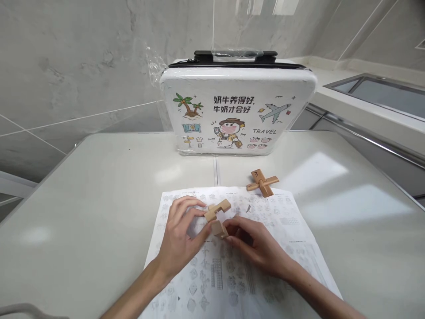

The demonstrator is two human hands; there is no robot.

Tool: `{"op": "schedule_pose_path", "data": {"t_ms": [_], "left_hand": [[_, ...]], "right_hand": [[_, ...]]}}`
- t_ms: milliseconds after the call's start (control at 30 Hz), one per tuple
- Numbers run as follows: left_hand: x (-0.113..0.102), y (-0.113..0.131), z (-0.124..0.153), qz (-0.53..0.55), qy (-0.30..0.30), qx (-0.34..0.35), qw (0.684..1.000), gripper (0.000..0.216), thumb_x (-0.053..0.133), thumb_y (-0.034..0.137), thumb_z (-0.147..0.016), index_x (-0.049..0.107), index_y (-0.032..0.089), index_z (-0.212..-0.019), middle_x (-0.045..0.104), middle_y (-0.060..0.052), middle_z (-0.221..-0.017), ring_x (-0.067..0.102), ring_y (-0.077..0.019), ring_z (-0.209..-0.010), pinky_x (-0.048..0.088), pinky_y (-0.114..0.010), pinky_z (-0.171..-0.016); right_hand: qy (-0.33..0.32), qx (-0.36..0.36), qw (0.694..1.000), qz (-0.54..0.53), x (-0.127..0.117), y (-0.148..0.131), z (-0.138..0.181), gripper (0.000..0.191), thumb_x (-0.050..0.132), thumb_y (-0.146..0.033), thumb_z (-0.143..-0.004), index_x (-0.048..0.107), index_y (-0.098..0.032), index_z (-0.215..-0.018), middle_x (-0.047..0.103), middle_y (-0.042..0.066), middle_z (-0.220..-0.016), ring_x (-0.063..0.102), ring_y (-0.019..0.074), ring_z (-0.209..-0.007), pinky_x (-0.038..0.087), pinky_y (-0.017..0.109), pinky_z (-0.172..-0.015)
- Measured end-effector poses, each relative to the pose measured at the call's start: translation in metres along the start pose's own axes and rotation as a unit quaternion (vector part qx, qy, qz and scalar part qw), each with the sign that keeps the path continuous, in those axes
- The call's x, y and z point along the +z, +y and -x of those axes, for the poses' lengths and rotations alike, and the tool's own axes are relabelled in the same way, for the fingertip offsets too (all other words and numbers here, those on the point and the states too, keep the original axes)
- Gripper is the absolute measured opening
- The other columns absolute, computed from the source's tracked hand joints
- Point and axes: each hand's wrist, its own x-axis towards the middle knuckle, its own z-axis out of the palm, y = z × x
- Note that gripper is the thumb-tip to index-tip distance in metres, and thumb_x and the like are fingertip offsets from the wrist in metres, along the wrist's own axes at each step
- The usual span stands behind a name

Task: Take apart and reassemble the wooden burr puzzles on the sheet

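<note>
My left hand (181, 235) and my right hand (254, 246) meet over a printed sheet of puzzle diagrams (232, 274). Between their fingertips sits a small wooden interlocking puzzle (217, 217) made of notched light-brown bars. The left fingers pinch its upper bar. The right fingers grip the lower block. A second wooden puzzle cross (263, 182) lies apart at the sheet's far right corner, touched by neither hand.
A white case (237, 110) with cartoon travel pictures and a black handle stands upright at the back of the white table (99, 199). A grey tiled wall rises behind. A ledge and a rail (365, 141) run along the right.
</note>
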Motion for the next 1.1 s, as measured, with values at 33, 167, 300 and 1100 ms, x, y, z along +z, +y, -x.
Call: {"op": "schedule_pose_path", "data": {"t_ms": [33,167,300,1100], "left_hand": [[-0.001,-0.001,-0.001,-0.012,0.010,-0.001,1.000,0.008,0.073,0.027,-0.099,0.065,0.024,-0.099,0.071,-0.006,-0.115,0.058,-0.0268,-0.119,0.053,-0.046,-0.098],[-0.004,-0.009,-0.006,-0.098,0.054,0.016,0.994,0.015,0.076,0.024,-0.096,0.061,0.023,-0.092,0.073,-0.007,-0.111,0.062,-0.0280,-0.113,0.053,-0.046,-0.095],[-0.007,-0.017,-0.007,-0.175,0.062,0.026,0.982,0.018,0.077,0.023,-0.093,0.060,0.022,-0.088,0.074,-0.007,-0.107,0.063,-0.0298,-0.110,0.052,-0.046,-0.091],[-0.003,-0.005,0.000,-0.095,-0.090,0.067,0.989,0.022,0.072,0.021,-0.084,0.052,0.023,-0.073,0.072,-0.008,-0.135,0.063,-0.0335,-0.135,0.053,-0.056,-0.112]], "right_hand": [[0.004,-0.003,1.000,0.008,0.000,-0.001,0.000,0.011,0.060,-0.023,-0.103,0.068,-0.027,-0.111,0.073,0.001,-0.096,0.064,0.0165,-0.079,0.051,0.028,-0.071],[0.068,0.026,0.995,0.063,0.000,0.002,0.001,0.005,0.062,-0.026,-0.101,0.065,-0.025,-0.104,0.070,0.001,-0.087,0.062,0.0161,-0.071,0.046,0.026,-0.059],[0.133,0.042,0.983,0.124,-0.002,0.008,0.002,0.003,0.064,-0.027,-0.099,0.064,-0.024,-0.101,0.069,0.000,-0.081,0.062,0.0156,-0.066,0.047,0.027,-0.058],[0.182,-0.022,0.927,0.327,0.008,0.019,0.002,0.016,0.064,-0.028,-0.096,0.053,-0.023,-0.086,0.056,-0.004,-0.065,0.052,0.0127,-0.053,0.034,0.025,-0.051]]}}
